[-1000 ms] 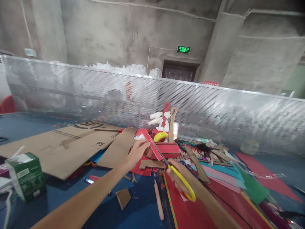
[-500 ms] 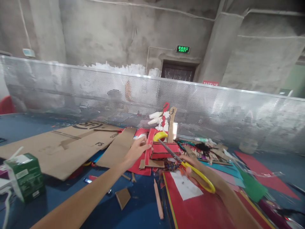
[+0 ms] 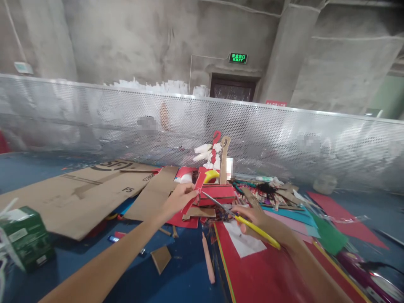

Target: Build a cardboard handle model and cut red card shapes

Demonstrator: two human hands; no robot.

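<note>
across twelve o'clock runs the perforated metal screen (image 3: pixel 142 109), and below it the blue table (image 3: pixel 186 277) is strewn with material! the big cardboard sheet (image 3: pixel 63 195) lies flat between eight and nine, a glossy red sheet (image 3: pixel 261 277) at five. now the hands: right hand (image 3: pixel 252 219), toward five, fingers curled round the handle of the scissors (image 3: pixel 259 232), long grey blades aimed at ten o'clock, yellow grip trailing to four; whether those blades are parted, can't tell. left hand (image 3: pixel 181 200), at seven, thumb and fingers pinched on the red strip (image 3: pixel 199 180)! there it is, near six o'clock: narrow, flat, bright matte red, its upper end leaning to one, lower end to seven. the scissor tip sits right by it; contact, can't tell.
</note>
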